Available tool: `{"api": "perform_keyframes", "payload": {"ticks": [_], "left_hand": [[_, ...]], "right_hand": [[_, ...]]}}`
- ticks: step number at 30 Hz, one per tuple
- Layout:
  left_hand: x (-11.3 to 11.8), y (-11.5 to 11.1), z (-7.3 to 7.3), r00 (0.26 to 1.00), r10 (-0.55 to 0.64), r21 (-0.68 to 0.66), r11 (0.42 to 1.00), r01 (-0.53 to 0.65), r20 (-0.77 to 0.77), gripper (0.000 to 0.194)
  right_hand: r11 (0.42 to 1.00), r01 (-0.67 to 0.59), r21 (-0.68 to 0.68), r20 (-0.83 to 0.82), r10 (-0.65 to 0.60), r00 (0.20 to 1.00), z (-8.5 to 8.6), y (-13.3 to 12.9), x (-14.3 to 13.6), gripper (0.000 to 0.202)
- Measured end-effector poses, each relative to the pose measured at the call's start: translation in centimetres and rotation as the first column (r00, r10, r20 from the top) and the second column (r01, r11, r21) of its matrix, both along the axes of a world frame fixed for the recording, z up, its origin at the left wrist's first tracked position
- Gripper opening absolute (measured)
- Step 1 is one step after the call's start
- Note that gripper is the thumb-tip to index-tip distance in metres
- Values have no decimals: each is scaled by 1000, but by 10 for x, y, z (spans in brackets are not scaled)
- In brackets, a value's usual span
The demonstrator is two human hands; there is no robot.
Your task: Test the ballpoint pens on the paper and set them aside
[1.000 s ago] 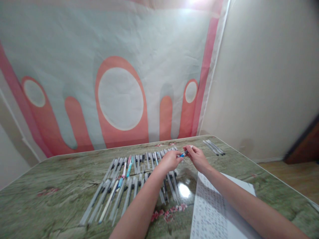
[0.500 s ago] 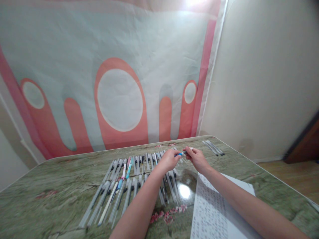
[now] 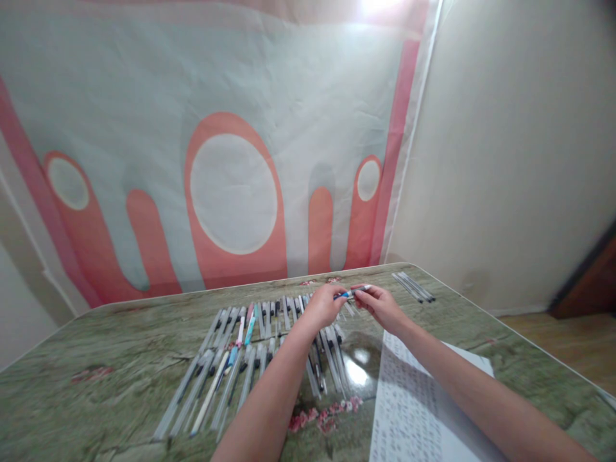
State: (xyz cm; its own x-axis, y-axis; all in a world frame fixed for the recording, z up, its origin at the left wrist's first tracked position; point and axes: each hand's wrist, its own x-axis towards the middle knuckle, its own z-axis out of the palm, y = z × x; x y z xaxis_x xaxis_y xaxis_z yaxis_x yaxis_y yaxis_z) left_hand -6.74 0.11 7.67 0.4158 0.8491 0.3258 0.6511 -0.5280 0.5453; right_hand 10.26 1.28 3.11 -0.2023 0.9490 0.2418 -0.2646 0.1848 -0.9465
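Note:
My left hand (image 3: 323, 306) and my right hand (image 3: 380, 303) meet above the far middle of the table and hold one pen (image 3: 353, 292) between them. The pen has a blue grip and a clear barrel and lies nearly level, left fingers on its blue end, right fingers on the clear end. Below the hands lie two rows of pens (image 3: 250, 350) side by side, mostly clear with black tips, a few pink, teal and blue ones among them.
A green marbled table (image 3: 96, 398) with pink flower prints carries everything. A sheet of handwritten paper (image 3: 409, 404) lies under my right forearm. A small bundle of pens (image 3: 414, 286) sits at the far right corner. A pink and pale banner hangs behind.
Both hands have lifted the pen slightly and moved a little away from me; the pen now lies more level. The rows on the table are unchanged.

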Motion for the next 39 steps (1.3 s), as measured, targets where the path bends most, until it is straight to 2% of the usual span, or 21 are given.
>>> {"api": "perform_keyframes", "payload": {"ticks": [9, 14, 21, 28, 39], "left_hand": [[-2, -2, 3, 998, -9, 41, 999, 12, -66, 29], [-2, -3, 6, 996, -5, 19, 1000, 7, -87, 29], [0, -3, 2, 993, -15, 24, 1000, 18, -120, 25], [4, -3, -2, 987, -22, 56, 998, 32, -158, 25], [11, -13, 1, 980, 85, 77, 994, -73, -177, 26]], "right_hand": [[999, 28, 37, 68, -31, 997, -2, 1, 0, 33], [998, 51, 47, 87, -55, 995, -1, -1, -2, 37], [985, 119, 123, 134, -135, 982, -3, -4, -6, 31], [984, 174, 40, 105, -177, 979, -6, -4, -8, 37], [958, 283, -45, 117, -276, 954, -11, -5, -10, 45]]}}
